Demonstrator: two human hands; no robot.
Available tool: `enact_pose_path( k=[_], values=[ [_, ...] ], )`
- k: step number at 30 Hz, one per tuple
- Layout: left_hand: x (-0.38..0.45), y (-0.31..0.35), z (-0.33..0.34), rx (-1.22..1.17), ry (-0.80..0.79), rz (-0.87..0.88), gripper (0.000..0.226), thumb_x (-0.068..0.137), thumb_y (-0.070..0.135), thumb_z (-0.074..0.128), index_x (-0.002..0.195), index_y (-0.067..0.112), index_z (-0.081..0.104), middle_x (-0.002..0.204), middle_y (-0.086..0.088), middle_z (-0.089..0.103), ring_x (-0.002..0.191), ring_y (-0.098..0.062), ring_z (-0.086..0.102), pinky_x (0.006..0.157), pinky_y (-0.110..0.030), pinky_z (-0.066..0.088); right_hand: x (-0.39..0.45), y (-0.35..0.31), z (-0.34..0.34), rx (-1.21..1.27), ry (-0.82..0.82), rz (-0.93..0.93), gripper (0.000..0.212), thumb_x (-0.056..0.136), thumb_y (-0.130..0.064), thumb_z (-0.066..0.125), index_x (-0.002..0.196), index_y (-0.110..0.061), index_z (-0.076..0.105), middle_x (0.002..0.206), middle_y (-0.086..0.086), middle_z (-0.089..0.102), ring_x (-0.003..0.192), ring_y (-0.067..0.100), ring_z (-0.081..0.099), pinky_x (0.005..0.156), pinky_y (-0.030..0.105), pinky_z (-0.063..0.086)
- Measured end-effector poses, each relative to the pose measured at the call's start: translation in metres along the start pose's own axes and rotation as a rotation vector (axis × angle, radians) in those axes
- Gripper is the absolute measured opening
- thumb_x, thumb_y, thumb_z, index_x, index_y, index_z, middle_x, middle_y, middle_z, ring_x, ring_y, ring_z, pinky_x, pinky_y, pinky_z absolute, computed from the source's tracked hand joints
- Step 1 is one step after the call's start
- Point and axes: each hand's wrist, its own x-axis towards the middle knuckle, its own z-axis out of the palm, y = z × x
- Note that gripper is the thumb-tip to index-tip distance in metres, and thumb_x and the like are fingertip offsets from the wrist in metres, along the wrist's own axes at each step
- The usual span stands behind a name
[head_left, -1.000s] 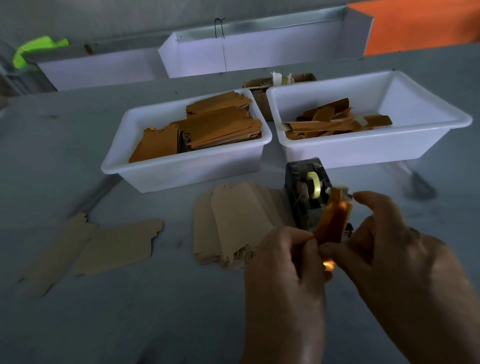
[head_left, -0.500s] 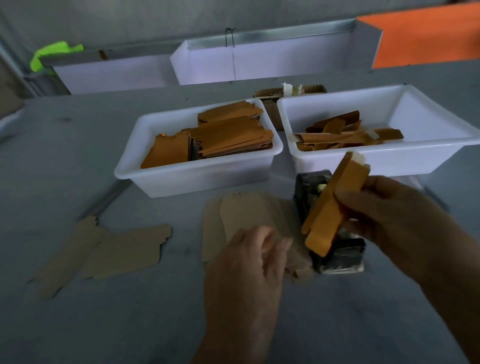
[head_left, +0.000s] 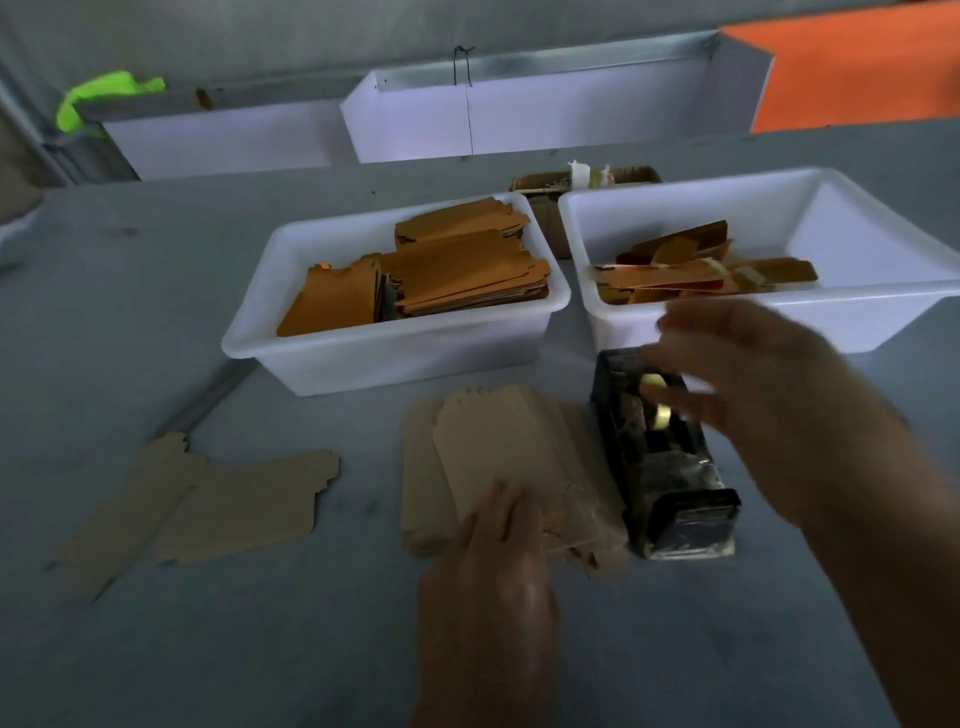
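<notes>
My left hand (head_left: 493, 566) rests with its fingers on the near end of a stack of flat brown cardboard blanks (head_left: 498, 457) lying on the grey table. Motion-blurred, my right hand (head_left: 748, 374) hovers empty with spread fingers above a black tape dispenser (head_left: 670, 488), just in front of the right white tub (head_left: 852, 317). That tub holds several folded orange-brown pieces (head_left: 691, 275). The left white tub (head_left: 395, 353) holds stacks of flat orange-brown blanks (head_left: 457, 270).
Two loose flat blanks (head_left: 208, 499) lie on the table at the left. A small cardboard box (head_left: 582, 182) stands behind the tubs. White trough-like bins (head_left: 545, 114) run along the back, with a green cloth (head_left: 104, 98) at far left.
My right hand let go of the folded orange piece toward the right tub and is now empty. My left hand moved down onto the stack of blanks.
</notes>
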Motion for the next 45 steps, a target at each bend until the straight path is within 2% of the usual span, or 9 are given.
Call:
enact_pose_path(
  k=[3, 10, 17, 20, 25, 28, 31, 40, 45],
  values=[
    [0.001, -0.002, 0.001, 0.032, 0.053, -0.018, 0.025, 0.078, 0.020, 0.050, 0.075, 0.012, 0.073, 0.082, -0.002, 0.073, 0.064, -0.019, 0.070, 0.049, -0.025, 0.048, -0.050, 0.021, 0.009, -0.120, -0.078, 0.013, 0.019, 0.073, -0.029, 0.065, 0.092, -0.030, 0.067, 0.086, -0.007, 0.073, 0.078, 0.010, 0.071, 0.076, 0.041, 0.058],
    [-0.013, 0.000, 0.000, -0.060, 0.159, 0.151, 0.020, 0.076, 0.018, 0.054, 0.069, 0.018, 0.072, 0.084, 0.007, 0.071, 0.078, -0.013, 0.064, 0.060, -0.025, 0.046, -0.078, 0.055, 0.025, -0.153, -0.144, 0.133, 0.028, 0.066, -0.051, 0.060, 0.083, -0.031, 0.065, 0.075, -0.014, 0.073, 0.070, 0.009, 0.071, 0.074, 0.043, 0.058],
    [-0.021, 0.003, -0.010, -0.150, 0.162, 0.329, 0.025, 0.084, 0.017, 0.053, 0.084, 0.019, 0.077, 0.101, 0.009, 0.072, 0.103, -0.006, 0.059, 0.083, -0.017, 0.049, -0.073, 0.067, 0.033, 0.113, -0.125, 0.269, 0.006, 0.082, -0.011, 0.066, 0.077, -0.012, 0.069, 0.069, 0.008, 0.071, 0.063, 0.017, 0.068, 0.057, 0.030, 0.056],
    [-0.024, 0.008, -0.013, -0.281, 0.154, 0.093, 0.037, 0.075, 0.018, 0.049, 0.106, 0.023, 0.070, 0.124, 0.008, 0.062, 0.117, -0.007, 0.054, 0.093, -0.023, 0.047, -0.074, 0.066, 0.030, 0.281, -0.159, 0.334, 0.007, 0.083, -0.004, 0.063, 0.083, -0.007, 0.069, 0.077, 0.012, 0.073, 0.069, 0.020, 0.069, 0.059, 0.029, 0.057],
    [0.000, 0.004, -0.029, -0.896, -0.130, -0.704, 0.074, 0.050, 0.059, 0.083, 0.114, 0.039, 0.050, 0.105, 0.019, 0.067, 0.089, 0.009, 0.065, 0.065, -0.010, 0.051, -0.079, 0.064, 0.020, 0.430, -0.286, 0.382, 0.023, 0.068, -0.014, 0.064, 0.086, 0.000, 0.067, 0.079, 0.018, 0.072, 0.069, 0.027, 0.071, 0.057, 0.028, 0.056],
    [0.012, 0.003, -0.033, -1.082, -0.312, -0.733, 0.043, 0.061, 0.038, 0.088, 0.098, 0.029, 0.067, 0.091, 0.009, 0.075, 0.082, -0.005, 0.070, 0.069, -0.021, 0.052, -0.082, 0.065, 0.019, 0.463, -0.372, 0.387, 0.020, 0.066, -0.013, 0.063, 0.079, -0.003, 0.073, 0.083, 0.024, 0.071, 0.071, 0.031, 0.071, 0.056, 0.030, 0.057],
    [0.013, 0.006, -0.028, -1.025, -0.261, -0.714, 0.020, 0.070, 0.026, 0.081, 0.085, 0.030, 0.069, 0.083, 0.012, 0.074, 0.078, -0.006, 0.069, 0.058, -0.011, 0.048, -0.084, 0.068, 0.017, 0.397, -0.357, 0.341, 0.019, 0.068, -0.016, 0.062, 0.080, -0.009, 0.075, 0.084, 0.019, 0.073, 0.075, 0.028, 0.072, 0.059, 0.028, 0.057],
    [0.014, 0.007, -0.029, -1.041, -0.321, -0.731, 0.022, 0.071, 0.023, 0.078, 0.092, 0.020, 0.071, 0.084, 0.001, 0.076, 0.081, -0.017, 0.072, 0.077, -0.036, 0.057, -0.089, 0.066, 0.020, -0.120, -0.084, 0.013, 0.024, 0.073, -0.025, 0.069, 0.086, -0.044, 0.065, 0.073, -0.008, 0.071, 0.060, 0.007, 0.063, 0.058, 0.024, 0.051],
    [0.013, 0.012, -0.026, -1.026, -0.281, -0.724, 0.015, 0.076, 0.014, 0.076, 0.088, 0.021, 0.070, 0.080, 0.000, 0.075, 0.075, -0.017, 0.072, 0.071, -0.037, 0.059, -0.094, 0.060, 0.026, -0.380, 0.011, -0.173, 0.051, 0.071, -0.018, 0.073, 0.106, -0.050, 0.055, 0.077, -0.018, 0.063, 0.070, -0.004, 0.058, 0.060, 0.001, 0.040]
  ],
)
